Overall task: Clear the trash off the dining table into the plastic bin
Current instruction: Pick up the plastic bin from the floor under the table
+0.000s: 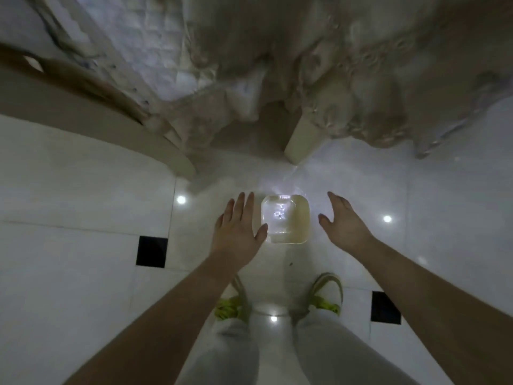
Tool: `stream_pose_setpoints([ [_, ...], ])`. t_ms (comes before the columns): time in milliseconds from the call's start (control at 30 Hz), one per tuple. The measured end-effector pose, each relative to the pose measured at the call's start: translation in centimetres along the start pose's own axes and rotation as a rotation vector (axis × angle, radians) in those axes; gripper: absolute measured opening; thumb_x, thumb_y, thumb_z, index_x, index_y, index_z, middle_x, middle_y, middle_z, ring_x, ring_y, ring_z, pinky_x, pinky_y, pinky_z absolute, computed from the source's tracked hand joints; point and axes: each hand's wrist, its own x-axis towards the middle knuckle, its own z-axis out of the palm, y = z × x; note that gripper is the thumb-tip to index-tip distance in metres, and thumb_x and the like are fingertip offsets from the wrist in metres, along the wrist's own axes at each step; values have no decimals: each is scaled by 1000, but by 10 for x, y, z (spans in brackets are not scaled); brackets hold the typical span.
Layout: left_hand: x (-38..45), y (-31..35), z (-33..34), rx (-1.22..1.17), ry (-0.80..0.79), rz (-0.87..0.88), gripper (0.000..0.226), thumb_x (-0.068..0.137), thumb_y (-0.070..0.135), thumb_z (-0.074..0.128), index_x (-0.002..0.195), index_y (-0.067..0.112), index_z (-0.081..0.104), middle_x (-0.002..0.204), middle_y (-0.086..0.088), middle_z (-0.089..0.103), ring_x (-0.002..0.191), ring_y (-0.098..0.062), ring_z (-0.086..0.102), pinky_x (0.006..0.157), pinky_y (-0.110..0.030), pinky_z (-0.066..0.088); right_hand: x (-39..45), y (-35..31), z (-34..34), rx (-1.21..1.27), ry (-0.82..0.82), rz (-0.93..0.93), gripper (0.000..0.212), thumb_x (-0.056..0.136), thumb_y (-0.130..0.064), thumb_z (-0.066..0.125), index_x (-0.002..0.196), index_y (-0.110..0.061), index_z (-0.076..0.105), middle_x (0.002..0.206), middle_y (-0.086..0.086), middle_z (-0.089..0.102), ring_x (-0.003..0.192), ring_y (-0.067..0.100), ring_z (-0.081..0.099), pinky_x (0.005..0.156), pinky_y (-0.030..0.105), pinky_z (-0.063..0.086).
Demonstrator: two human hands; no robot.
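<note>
Flanking the plastic bin on the floor, both hands are held spread and empty: left hand nearer, right hand slightly farther.

Setting: a home dining area, indoors, dim light. Evidence: glossy white floor tiles with small black inset squares at the tile corners, reflecting round ceiling lights. Beyond both open hands, a lace-edged tablecloth hangs in folds over a table, one pale table leg showing below the hem. Beyond the left hand, a cream curved chair frame. Between the left hand and the right hand, a small cream plastic bin stands on the tiles. Nearer than the hands: light trousers, yellow-laced shoes.
</note>
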Motion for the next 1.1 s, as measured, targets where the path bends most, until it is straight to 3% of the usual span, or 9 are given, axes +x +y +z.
stream_pose_setpoints([
  [167,52,-10,49,-342,-54,-88,92,95,43,54,155,21,-13,166,-9,12,147,-37,23,114,-46,26,60,16,40,469,-113,345,68,93,-32,53,151,-21,19,153,10,33,130,29,43,101,32,35],
  [267,73,-10,72,-641,-230,-286,89,95,40,57,156,26,-5,163,-9,25,139,-34,40,108,-36,33,72,25,64,521,-124,396,66,92,-28,54,150,-19,24,144,13,42,120,30,51,103,45,43],
  [400,79,-2,83,-838,-302,-344,71,92,30,57,154,34,22,141,-4,54,115,-27,59,98,-45,49,69,27,85,523,-163,395,26,90,-13,50,115,-17,55,121,18,58,103,35,61,89,53,53],
  [500,75,2,73,-834,-312,-342,70,89,26,54,151,37,25,128,-4,61,103,-26,63,93,-43,51,65,25,84,461,-141,351,29,87,-6,44,111,-16,57,113,14,60,101,35,61,85,52,55],
  [700,40,18,23,-756,-248,-241,61,93,20,51,149,31,30,119,8,52,101,-24,58,75,-29,44,21,8,47,382,-123,273,40,84,-3,41,119,-16,57,99,6,60,98,35,62,84,53,55],
  [900,-22,52,-65,-788,-104,-237,47,94,30,55,139,26,46,116,6,56,111,-21,59,91,-33,47,-63,-38,-21,278,-85,163,36,86,-5,44,119,-5,56,104,22,64,92,36,63,81,51,55],
  [1000,-57,68,-117,-766,-44,-197,59,92,30,60,147,22,38,141,-2,50,130,-23,50,104,-35,41,-114,-70,-62,269,-63,106,35,87,-6,45,119,-8,58,99,18,66,86,31,65,80,48,56],
  [1100,-96,86,-182,-659,37,-138,72,91,28,64,153,20,28,156,-8,34,138,-23,39,108,-28,30,-168,-105,-108,165,-47,36,45,89,-12,47,134,-17,51,109,9,67,91,26,65,81,38,55],
])
